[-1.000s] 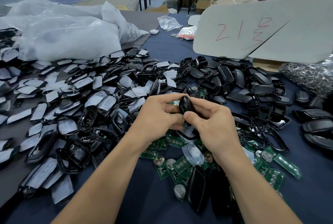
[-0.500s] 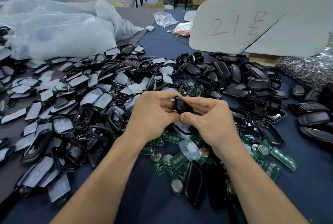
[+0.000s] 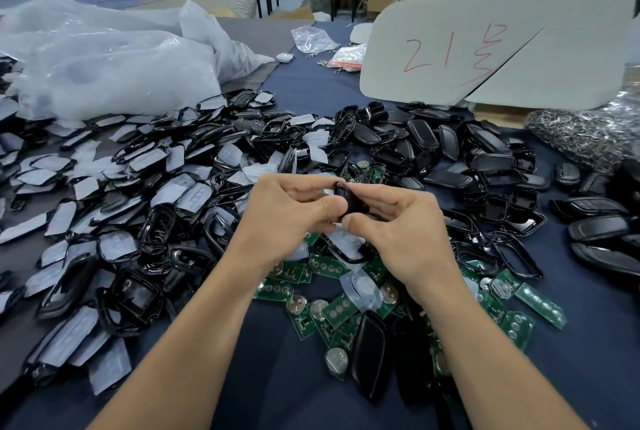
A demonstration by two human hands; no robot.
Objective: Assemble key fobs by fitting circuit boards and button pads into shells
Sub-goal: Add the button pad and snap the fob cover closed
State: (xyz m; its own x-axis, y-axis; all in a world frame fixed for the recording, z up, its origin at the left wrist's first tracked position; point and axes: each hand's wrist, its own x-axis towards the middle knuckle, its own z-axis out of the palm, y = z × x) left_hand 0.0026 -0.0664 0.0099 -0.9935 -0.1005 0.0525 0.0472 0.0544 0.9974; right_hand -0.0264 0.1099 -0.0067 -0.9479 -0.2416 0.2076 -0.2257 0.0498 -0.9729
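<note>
Your left hand [image 3: 287,218] and right hand [image 3: 398,232] each pinch 1 end of the fob [image 3: 349,201], held up above the boards [image 3: 329,267], so squeeze evenly along its edge, thumbs opposing fingers, until the shell likely seats flush.

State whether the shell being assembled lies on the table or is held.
Held: left hand and right hand pinch the black shell above the circuit boards.

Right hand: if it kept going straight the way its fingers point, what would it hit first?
The right hand points leftward, pinching the black fob shell; just beyond it, likely the left hand.
</note>
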